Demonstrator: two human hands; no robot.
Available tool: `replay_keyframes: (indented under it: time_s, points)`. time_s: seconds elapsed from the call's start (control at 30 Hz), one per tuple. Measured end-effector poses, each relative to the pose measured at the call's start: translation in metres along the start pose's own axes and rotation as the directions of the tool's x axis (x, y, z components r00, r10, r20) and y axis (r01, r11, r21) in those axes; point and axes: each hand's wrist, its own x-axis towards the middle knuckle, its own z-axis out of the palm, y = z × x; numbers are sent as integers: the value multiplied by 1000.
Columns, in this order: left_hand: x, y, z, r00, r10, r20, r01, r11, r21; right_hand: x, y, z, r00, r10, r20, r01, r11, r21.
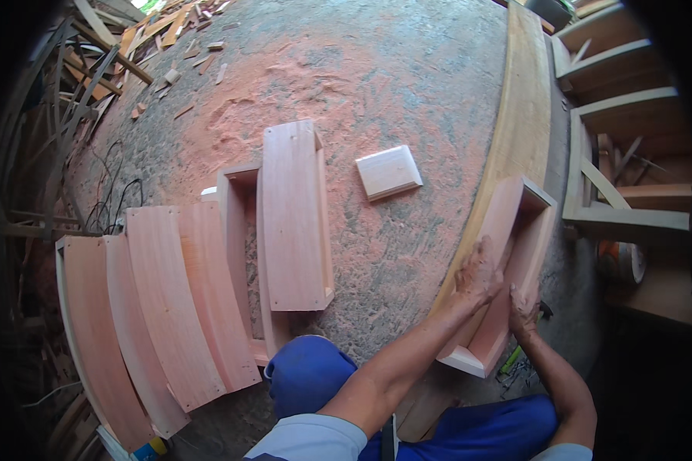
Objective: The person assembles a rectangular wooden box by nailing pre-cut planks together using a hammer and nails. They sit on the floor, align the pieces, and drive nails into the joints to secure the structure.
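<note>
A long, narrow open wooden box (pixel 498 219) lies at a slant on the right, partly over a wide plank. My left hand (pixel 478 274) is over its left wall, fingers along the outside and thumb toward the inner edge. On the right wall, nearer to me, my right hand (pixel 524 311) closes round the edge, with fingers inside the box. Both hands press against the wood and hide parts of both walls. Beside the right forearm, a green handle (pixel 510 359) and some small dark pieces, perhaps nails, lie on the floor.
Several pinkish boxes (pixel 158 300) stand side by side on the left, with another box (pixel 296 223) beside them. A small pale wooden block (pixel 389 172) sits on the sawdust-strewn floor. The long plank (pixel 523 100) runs away from me. Wooden frames (pixel 630 219) line the right; scrap wood fills the upper left.
</note>
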Motion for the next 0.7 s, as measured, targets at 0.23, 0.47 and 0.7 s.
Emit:
replay_keyframes:
  time_s: [0.23, 0.47, 0.7]
  points:
    - [-27, 10, -8, 999, -48, 14, 44, 978, 202, 4, 0, -2, 995, -37, -91, 36, 999, -14]
    - [-21, -34, -10, 996, 78, -30, -71, 977, 203, -90, 41, -6, 948, 57, 312, -186, 896, 403]
    - [-25, -29, 16, 984, 132, 120, -67, 895, -440, -139, 94, 10, 972, 116, 204, -232, 607, 760]
